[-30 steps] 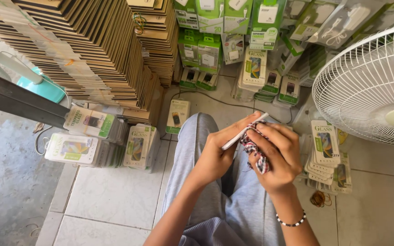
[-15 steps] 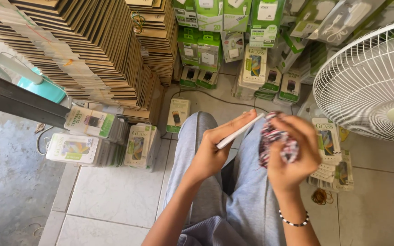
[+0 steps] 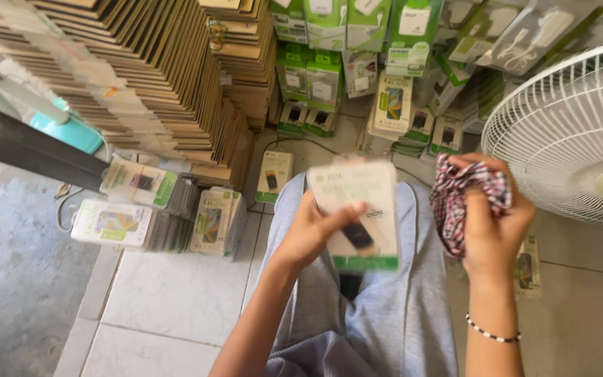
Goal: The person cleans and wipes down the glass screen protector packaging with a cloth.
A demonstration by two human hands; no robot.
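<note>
You've turned the flat white-and-green plastic packet face-up since before.
Your left hand grips it above your lap; your right hand clenches the red-checked cloth beside the white fan.

There is just one camera. It sits on the person's head and looks down, tipped a little forward, toward the floor in front.

It is close to the lap. The grey trousers fill the bottom middle, and both arms come in from 6 o'clock. The left hand and the right hand are near the middle of the picture, quite close to the camera.

Farther off, at 11 o'clock, stand the cardboard stacks. At 12 o'clock are the green and white packets. At 2 o'clock the white fan is cut off by the edge. At 8 o'clock is the tiled floor.

No other view shares this scene.
</note>
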